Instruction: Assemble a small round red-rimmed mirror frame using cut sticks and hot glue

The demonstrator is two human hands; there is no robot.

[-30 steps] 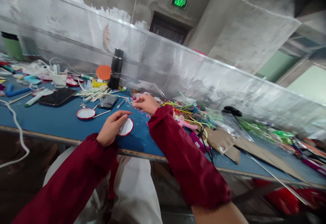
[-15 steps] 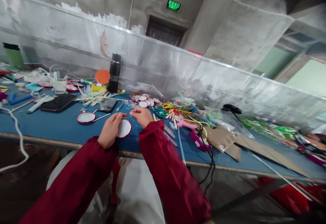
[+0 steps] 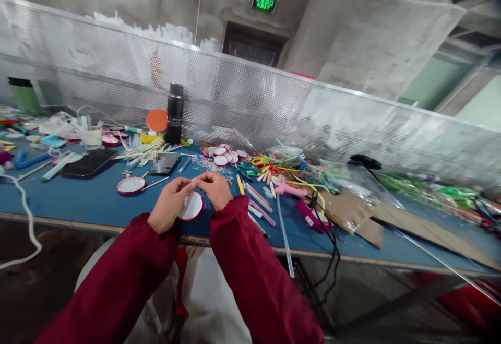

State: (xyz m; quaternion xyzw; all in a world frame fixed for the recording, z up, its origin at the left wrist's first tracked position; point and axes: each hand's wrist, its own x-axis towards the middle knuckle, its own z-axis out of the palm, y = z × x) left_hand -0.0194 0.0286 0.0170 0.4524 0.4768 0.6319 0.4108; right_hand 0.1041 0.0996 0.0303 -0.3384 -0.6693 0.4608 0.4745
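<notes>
My left hand (image 3: 169, 204) is closed on a round white disc with a red rim (image 3: 191, 207), tilted over the table's front part. My right hand (image 3: 215, 189) has its fingertips pinched together at the disc's upper edge, meeting the left fingertips. Whatever lies in that pinch is too small or hidden to make out. A similar red-rimmed disc (image 3: 130, 185) lies on the table to the left of my hands. Beyond them, several more white discs (image 3: 221, 159) are heaped among tiny colourful bits (image 3: 211, 165).
The blue table (image 3: 97, 198) carries a black bottle (image 3: 175, 114), a phone (image 3: 90, 163), thin sticks (image 3: 143, 150) and a white cup (image 3: 91, 138). To the right are a pink glue gun (image 3: 289, 187), marker-like sticks (image 3: 260, 200), a purple device (image 3: 311, 216) with black cable and cardboard (image 3: 348, 211).
My right hand has moved left and slightly down, bringing its fingertips against the left ones at the disc's top edge. The left hand still holds the disc.
</notes>
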